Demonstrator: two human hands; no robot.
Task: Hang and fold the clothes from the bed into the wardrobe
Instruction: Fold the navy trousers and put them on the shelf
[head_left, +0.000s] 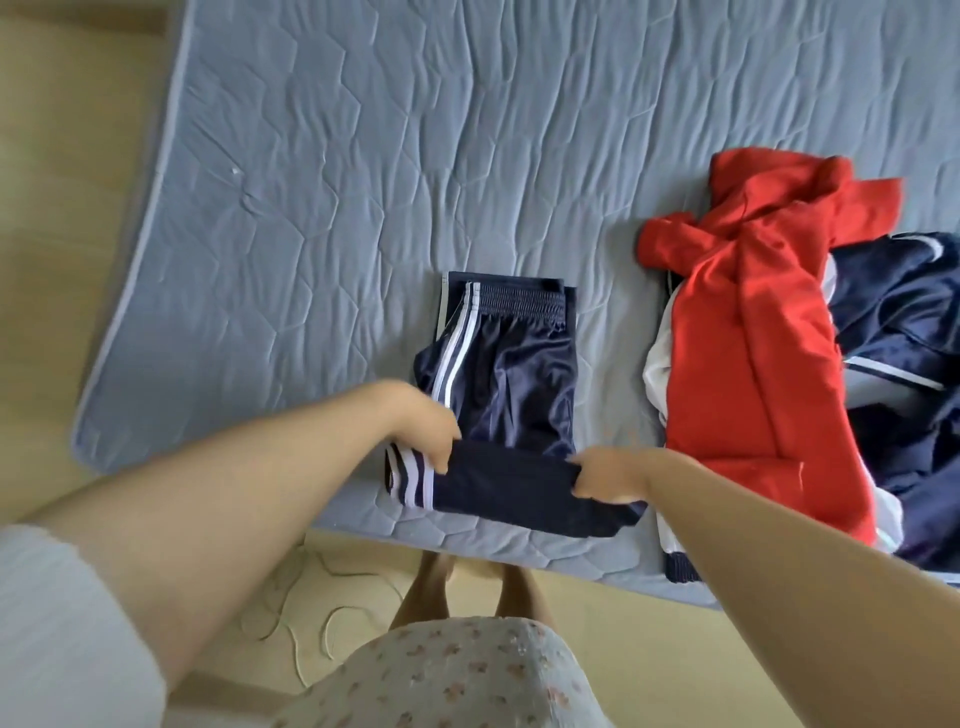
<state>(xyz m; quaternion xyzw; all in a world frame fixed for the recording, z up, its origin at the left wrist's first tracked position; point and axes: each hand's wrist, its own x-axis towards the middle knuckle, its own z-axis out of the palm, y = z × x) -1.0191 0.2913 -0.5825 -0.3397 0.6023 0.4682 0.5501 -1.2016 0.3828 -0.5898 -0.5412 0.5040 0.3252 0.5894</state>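
Navy trousers (511, 364): lie flat on the bed (363, 156). The elastic waistband (511, 301) is at their far end and the white side stripes (454, 353) run down their left side.
Folded end (519, 493): the trousers' near part, doubled over into a dark band that stretches between the two hands. It sits close to the mattress edge.
Left hand (423, 423): at the trousers' left side where the stripes turn the corner. The fingers are curled down over the top edge of the folded band and grip it.
Left arm: bare, and reaches in from the lower left of the trousers at a slant. A white sleeve (62, 623) covers its upper part.
Right hand (608, 475): at the right end of the same band, knuckles up. The fingers and thumb are closed on the cloth and pinch it.
Right arm: bare, and comes in from the lower right of the trousers with the wrist roughly level.
Red garment (753, 332): lies crumpled to the right of the trousers and apart from them. White lining shows along its left edge.
Navy jacket (904, 312): further right of the trousers, partly under the red garment.
Floor (62, 156): beige, to the left of the trousers and below them past the bed's edge.
Dress (467, 670): a pale floral print directly below the trousers, with bare feet (431, 587) just above it.
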